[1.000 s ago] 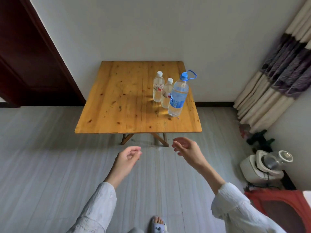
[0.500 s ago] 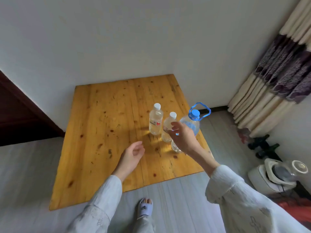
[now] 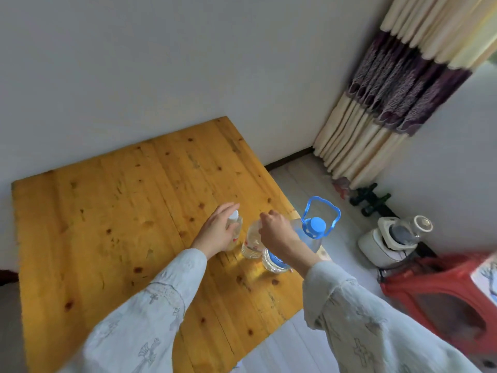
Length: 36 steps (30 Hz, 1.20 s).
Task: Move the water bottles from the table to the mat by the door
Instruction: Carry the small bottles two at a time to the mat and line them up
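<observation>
A knotty wooden table (image 3: pixel 113 216) stands against a pale wall (image 3: pixel 188 63), striped curtain (image 3: pixel 390 98) hanging right.

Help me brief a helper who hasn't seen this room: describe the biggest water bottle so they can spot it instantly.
Find the wooden table against the wall. Three clear bottles stand grouped near its right edge, where both hands reach. The big bottle is the rightmost, nearest the curtain; unlike the two small bottles, it is wider and has a blue cap with a blue loop handle.
</observation>
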Available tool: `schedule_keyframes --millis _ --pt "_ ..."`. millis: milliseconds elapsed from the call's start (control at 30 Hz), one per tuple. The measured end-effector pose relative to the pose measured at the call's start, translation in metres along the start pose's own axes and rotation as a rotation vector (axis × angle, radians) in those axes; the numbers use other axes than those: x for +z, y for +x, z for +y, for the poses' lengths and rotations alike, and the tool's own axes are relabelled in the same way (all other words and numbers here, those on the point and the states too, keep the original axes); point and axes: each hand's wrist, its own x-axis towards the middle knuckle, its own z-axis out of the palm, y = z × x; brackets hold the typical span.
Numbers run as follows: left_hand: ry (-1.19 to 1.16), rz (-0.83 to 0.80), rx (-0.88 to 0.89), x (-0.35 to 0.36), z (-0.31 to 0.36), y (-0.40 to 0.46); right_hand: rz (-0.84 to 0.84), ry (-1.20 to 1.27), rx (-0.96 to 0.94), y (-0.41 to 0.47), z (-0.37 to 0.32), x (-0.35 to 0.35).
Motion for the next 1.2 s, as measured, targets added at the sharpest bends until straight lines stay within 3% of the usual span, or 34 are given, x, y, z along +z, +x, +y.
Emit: schedule_keyframes --millis 233,500,800,1200 --pt "0.164 0.143 0.123 0.001 -0.011 0.000 0.013 -0.029 -0.025 -0.008 -0.004 0.014" --pt "0.155 0.251 0.023 0.000 -0.010 -0.042 0.049 0.119 -0.074 -0.070 0.004 0.029" --pt "0.116 -0.016 0.186 0.064 0.047 -0.133 0.257 0.369 0.148 -0.219 0.079 0.060" --pt "0.086 -0.428 0.618 0.278 0.178 -0.300 0.645 0.442 0.689 -0.528 0.198 0.107"
